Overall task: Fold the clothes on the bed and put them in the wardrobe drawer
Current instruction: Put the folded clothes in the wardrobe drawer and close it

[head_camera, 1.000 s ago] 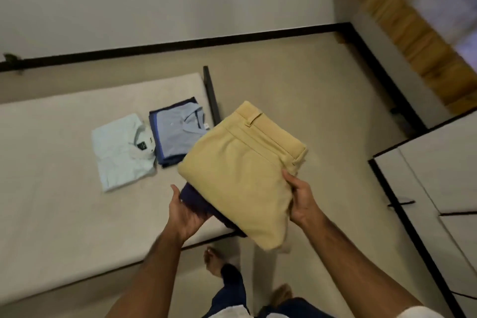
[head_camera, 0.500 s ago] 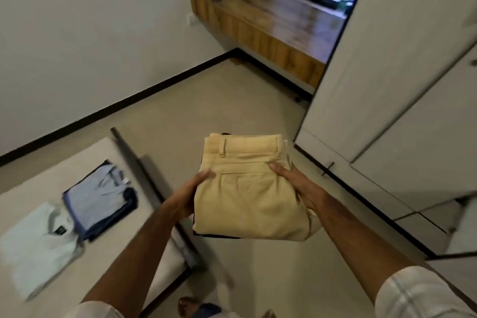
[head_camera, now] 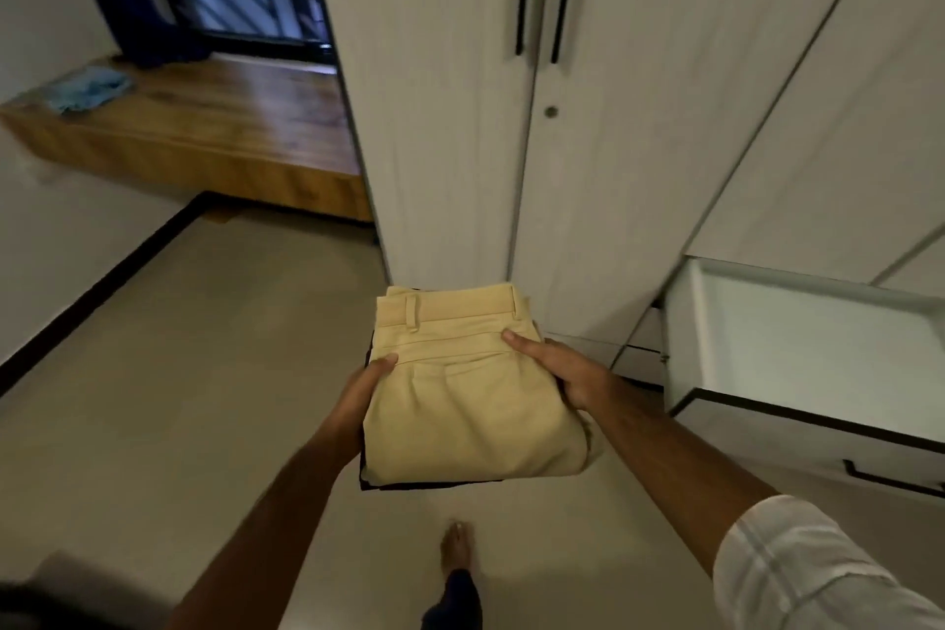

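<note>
A dark folded garment [head_camera: 381,482] shows only as a thin edge under the folded tan trousers [head_camera: 463,394]. The open white wardrobe drawer [head_camera: 797,353] runs off the right edge, its inside partly out of view.

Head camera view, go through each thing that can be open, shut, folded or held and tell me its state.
Tan trousers: folded, held atop a dark garment.
Dark garment: under the trousers, mostly hidden.
Left hand: grips the stack.
Right hand: grips the stack.
Drawer: pulled open.
Wardrobe doors: shut.
</note>
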`<state>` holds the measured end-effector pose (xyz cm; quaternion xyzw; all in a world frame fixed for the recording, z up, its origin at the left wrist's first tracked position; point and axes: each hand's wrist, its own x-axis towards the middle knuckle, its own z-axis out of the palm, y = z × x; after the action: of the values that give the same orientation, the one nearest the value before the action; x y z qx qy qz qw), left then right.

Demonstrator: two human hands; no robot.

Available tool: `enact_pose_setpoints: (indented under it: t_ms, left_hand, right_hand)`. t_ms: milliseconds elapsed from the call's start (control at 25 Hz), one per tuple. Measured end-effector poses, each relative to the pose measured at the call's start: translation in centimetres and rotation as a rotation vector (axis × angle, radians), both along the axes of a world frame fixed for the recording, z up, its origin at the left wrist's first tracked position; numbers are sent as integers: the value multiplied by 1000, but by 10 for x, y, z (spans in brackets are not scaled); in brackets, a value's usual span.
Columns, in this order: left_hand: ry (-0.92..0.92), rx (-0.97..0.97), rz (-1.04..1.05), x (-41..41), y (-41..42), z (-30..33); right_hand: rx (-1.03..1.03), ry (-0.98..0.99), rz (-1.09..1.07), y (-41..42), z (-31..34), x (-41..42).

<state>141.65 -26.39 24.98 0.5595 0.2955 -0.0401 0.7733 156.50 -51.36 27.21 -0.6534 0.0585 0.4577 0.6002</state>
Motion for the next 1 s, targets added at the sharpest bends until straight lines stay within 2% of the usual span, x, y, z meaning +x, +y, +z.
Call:
enact_pose_setpoints:
  t_ms: [200, 480, 640, 800, 1000]
  left_hand:
    - [-57, -20, -271, 133, -29, 4]
    - [-47, -57, -568, 269, -110, -6]
    - [-40, -67, -697, 324, -189, -9]
    - [-33, -12, -774, 384, -299, -29]
    - [134, 74, -743, 443, -438, -87]
  right_hand:
    - [-59, -153, -225, -54, 6, 65]
    - [-285, -192, -463, -147, 8, 136]
    - [-379, -189, -526, -226, 2, 171]
    - [-391, -172, -563, -334, -17, 218]
    - [-427, -55, -532, -473, -78, 287]
